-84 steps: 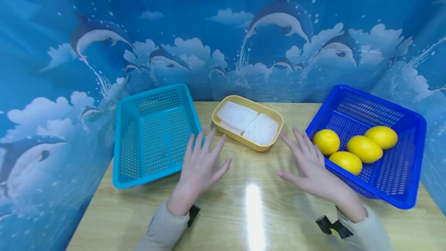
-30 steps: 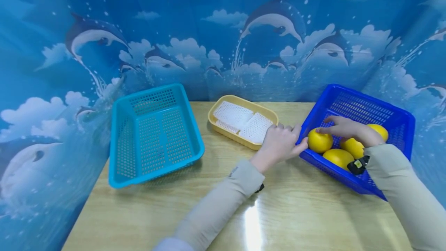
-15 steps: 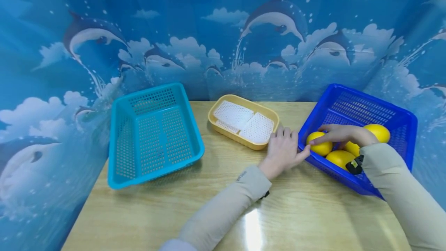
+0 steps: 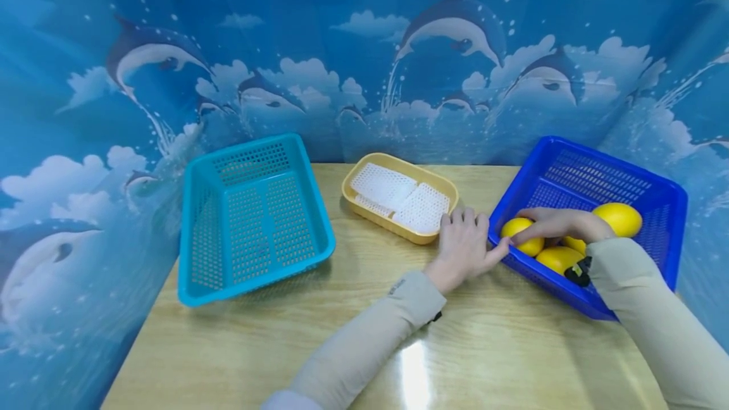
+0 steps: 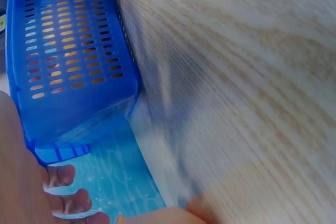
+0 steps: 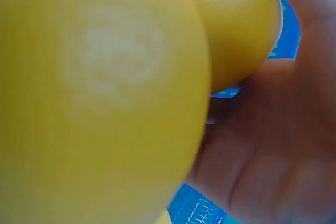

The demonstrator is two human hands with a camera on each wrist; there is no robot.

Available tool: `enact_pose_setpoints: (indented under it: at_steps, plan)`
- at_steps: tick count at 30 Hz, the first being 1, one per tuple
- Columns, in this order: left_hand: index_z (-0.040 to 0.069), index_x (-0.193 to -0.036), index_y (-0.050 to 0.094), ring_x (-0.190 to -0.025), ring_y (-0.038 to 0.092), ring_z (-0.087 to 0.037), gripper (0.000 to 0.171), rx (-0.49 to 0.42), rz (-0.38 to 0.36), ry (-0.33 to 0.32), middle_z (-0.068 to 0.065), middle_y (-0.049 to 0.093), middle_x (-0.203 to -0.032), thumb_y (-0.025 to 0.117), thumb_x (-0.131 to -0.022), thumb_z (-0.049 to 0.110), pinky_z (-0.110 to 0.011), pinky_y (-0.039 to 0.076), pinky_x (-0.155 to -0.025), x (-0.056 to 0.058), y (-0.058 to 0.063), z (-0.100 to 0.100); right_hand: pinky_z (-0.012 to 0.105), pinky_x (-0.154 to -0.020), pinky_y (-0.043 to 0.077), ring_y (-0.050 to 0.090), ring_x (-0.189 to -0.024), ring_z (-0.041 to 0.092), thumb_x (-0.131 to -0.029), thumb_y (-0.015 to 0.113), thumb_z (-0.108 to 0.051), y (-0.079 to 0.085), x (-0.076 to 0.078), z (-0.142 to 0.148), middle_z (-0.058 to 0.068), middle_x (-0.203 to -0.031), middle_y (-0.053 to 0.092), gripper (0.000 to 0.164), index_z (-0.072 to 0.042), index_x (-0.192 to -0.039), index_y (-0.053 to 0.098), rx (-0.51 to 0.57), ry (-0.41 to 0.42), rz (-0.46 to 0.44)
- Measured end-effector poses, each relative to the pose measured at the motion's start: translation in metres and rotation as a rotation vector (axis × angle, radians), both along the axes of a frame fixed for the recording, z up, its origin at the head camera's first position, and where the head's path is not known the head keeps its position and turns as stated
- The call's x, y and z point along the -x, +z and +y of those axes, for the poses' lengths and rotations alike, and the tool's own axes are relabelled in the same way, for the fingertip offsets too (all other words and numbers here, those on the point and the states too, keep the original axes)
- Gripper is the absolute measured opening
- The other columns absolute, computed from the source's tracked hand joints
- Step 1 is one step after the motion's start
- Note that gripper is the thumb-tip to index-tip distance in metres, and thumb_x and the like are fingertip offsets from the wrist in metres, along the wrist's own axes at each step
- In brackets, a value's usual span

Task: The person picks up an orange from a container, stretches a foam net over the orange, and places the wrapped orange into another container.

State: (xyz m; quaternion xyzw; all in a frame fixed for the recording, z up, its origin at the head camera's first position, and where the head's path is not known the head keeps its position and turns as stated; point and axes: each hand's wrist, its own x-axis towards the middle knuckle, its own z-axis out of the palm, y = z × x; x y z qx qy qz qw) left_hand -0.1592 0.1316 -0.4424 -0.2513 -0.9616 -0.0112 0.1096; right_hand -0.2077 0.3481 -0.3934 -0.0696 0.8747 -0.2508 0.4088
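Inside the dark blue basket (image 4: 612, 163) on the right, my right hand (image 4: 560, 223) reaches down over the left-hand lemon (image 4: 521, 236). Its thumb is on the near side and its fingers on the far side, gripping the fruit. In the right wrist view this lemon (image 6: 236, 30) lies against the thumb and palm, and another lemon (image 6: 100, 93) fills the left side. More lemons (image 4: 617, 219) lie in the basket, one mostly hidden under the hand. My left hand (image 4: 461, 242) is at the basket's left corner, thumb on the rim and fingers relaxed outside it.
A turquoise basket (image 4: 188, 258) stands at the left of the wooden table (image 4: 364, 328). Between the baskets, near the back edge, sits a small yellow tray (image 4: 412, 235) with white mesh sheets (image 4: 421, 207) in it. A dolphin-print curtain (image 4: 353, 49) encloses the back and sides.
From above the table, both hands have moved right to the blue basket. The right hand has gone inside and its thumb has come down around the left lemon; the left has reached the rim.
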Motion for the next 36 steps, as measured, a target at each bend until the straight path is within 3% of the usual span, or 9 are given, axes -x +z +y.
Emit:
enact_pose_setpoints:
  at_steps: [6,14,22,30,36]
  plan:
    - [0.023,-0.110,0.056,-0.099,0.054,-0.021,0.061,-0.004,-0.004,-0.012,-0.001,0.059,-0.108,0.018,-0.096,0.068,-0.036,0.041,-0.077,-0.001,-0.001,-0.001,0.040,-0.075,0.054,0.054,-0.096,0.029,-0.087,0.069,-0.047,0.000,-0.004,-0.002,0.026,-0.122,0.050,0.088,0.011,-0.141,0.031,-0.016,0.018,0.063]
    - [0.024,-0.111,0.055,-0.097,0.055,-0.021,0.060,-0.006,0.002,-0.019,-0.002,0.060,-0.110,0.018,-0.096,0.069,-0.036,0.042,-0.076,-0.002,0.001,-0.002,0.043,-0.075,0.056,0.054,-0.103,0.036,-0.086,0.069,-0.051,0.006,-0.007,-0.002,0.033,-0.131,0.044,0.094,0.013,-0.142,0.029,-0.045,0.003,0.118]
    - [0.024,-0.114,0.052,-0.092,0.056,-0.020,0.061,0.003,-0.009,-0.033,-0.001,0.060,-0.107,0.017,-0.096,0.071,-0.035,0.043,-0.075,-0.003,0.012,-0.004,0.049,-0.078,0.057,0.051,-0.113,0.044,-0.089,0.066,-0.051,0.024,-0.010,0.000,0.038,-0.138,0.037,0.095,0.013,-0.145,0.025,-0.022,-0.019,0.148]
    - [0.024,-0.113,0.050,-0.087,0.058,-0.021,0.059,-0.042,0.013,-0.050,0.001,0.058,-0.100,0.021,-0.095,0.072,-0.035,0.044,-0.072,-0.004,0.027,-0.007,0.046,-0.079,0.057,0.059,-0.102,0.028,-0.093,0.063,-0.045,0.037,-0.016,0.000,0.022,-0.125,0.054,0.075,0.007,-0.140,0.037,0.064,-0.050,0.207]
    - [0.024,-0.112,0.052,-0.086,0.058,-0.019,0.057,-0.058,0.024,-0.057,0.002,0.058,-0.099,0.023,-0.096,0.070,-0.034,0.044,-0.072,-0.009,0.036,-0.012,0.049,-0.083,0.056,0.056,-0.113,0.039,-0.095,0.061,-0.045,0.047,-0.025,-0.001,0.032,-0.135,0.045,0.084,0.011,-0.147,0.026,0.072,-0.078,0.217]
